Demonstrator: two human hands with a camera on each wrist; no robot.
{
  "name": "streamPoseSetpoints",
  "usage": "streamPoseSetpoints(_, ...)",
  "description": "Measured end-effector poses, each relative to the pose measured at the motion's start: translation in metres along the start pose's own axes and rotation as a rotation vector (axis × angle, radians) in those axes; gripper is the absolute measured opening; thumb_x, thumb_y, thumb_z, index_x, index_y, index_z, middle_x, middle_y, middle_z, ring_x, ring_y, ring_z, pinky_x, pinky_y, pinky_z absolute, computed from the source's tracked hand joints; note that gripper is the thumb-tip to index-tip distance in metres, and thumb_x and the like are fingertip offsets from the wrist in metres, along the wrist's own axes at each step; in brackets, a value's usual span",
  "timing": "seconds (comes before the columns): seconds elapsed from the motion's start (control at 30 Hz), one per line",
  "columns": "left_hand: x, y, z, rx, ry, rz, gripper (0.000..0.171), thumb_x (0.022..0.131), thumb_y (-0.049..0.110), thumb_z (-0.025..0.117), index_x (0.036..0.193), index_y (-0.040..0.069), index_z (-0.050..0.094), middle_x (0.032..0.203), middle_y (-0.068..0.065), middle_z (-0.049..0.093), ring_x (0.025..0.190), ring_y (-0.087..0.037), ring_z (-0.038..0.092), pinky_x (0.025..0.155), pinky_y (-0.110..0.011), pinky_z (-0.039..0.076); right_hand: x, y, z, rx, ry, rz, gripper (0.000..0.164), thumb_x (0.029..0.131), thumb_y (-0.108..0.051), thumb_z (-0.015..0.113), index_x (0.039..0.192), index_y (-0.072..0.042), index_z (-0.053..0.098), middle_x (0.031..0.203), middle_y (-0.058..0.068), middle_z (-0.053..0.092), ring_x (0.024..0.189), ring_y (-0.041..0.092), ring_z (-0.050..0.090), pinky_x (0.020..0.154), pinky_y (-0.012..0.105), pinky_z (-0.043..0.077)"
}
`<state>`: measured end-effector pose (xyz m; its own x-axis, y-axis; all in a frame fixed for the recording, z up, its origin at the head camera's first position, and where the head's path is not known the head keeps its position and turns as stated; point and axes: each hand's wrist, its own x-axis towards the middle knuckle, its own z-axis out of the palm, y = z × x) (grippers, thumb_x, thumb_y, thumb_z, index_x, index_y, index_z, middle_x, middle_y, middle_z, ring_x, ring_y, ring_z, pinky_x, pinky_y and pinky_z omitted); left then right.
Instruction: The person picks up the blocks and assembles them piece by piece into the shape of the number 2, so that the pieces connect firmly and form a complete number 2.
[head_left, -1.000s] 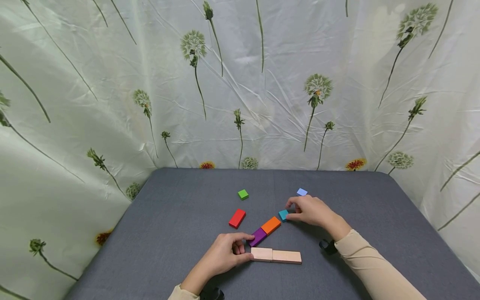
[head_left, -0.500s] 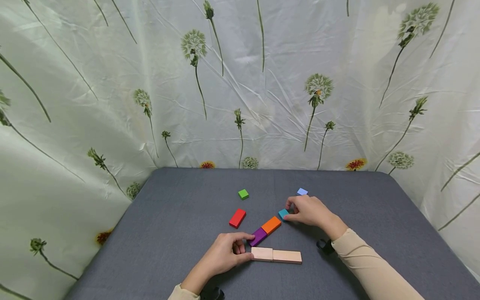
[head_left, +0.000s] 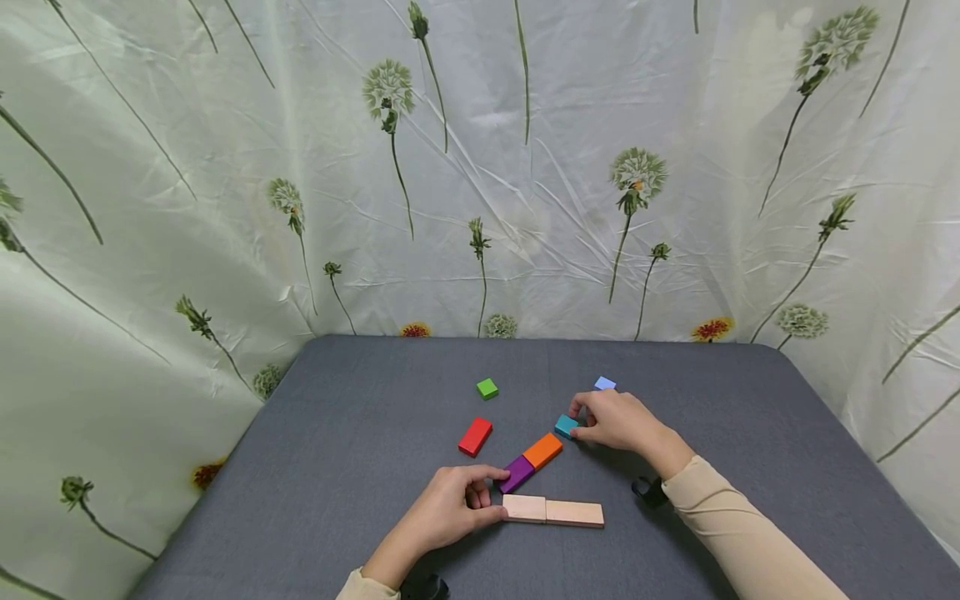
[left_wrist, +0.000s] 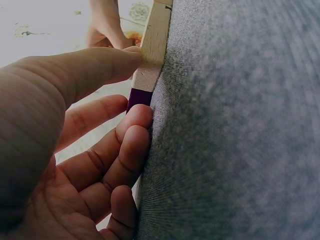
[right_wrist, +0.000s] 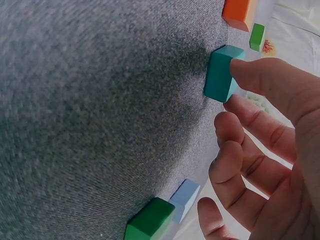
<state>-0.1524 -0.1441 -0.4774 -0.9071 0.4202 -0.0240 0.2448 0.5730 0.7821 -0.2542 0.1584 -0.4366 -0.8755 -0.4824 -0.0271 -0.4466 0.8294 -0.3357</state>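
Observation:
My right hand (head_left: 618, 419) pinches a small teal block (right_wrist: 219, 75) between thumb and index finger, just beyond the far end of an orange block (head_left: 542, 451). The orange block meets a purple block (head_left: 516, 474) end to end in a slanting row. My left hand (head_left: 453, 508) touches the purple block's near end with the index finger, and its thumb rests on the end of a plain wooden block (head_left: 524, 508). Its other fingers are curled in. A second plain wooden block (head_left: 574, 513) continues the plain one to the right.
A red block (head_left: 475, 437) lies left of the orange one, and a light green block (head_left: 487, 389) is farther back. Behind my right hand sits a pale blue block (head_left: 604, 384). The right wrist view also shows a dark green block (right_wrist: 150, 220). Floral cloth (head_left: 525, 167) hangs behind the grey table (head_left: 360, 417).
The teal block has shifted slightly away from me and turned a little in my right hand. My left hand and the other blocks have stayed in place.

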Motion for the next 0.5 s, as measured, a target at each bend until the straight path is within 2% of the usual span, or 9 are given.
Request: streamPoseSetpoints(0.5,-0.0002,0.0000,0.0004,0.009,0.003,-0.003,0.043,0.088,0.024,0.091,0.129,0.019,0.078,0.077,0.010,0.062,0.067,-0.001,0.054,0.060,-0.019,0.046,0.0004,-0.0008,0.0005,0.022,-0.003,0.001,0.017,0.093,-0.022,0.084,0.103,-0.014,0.073,0.073,-0.006,0.057,0.064,0.007,0.049,0.059,0.026,0.037)
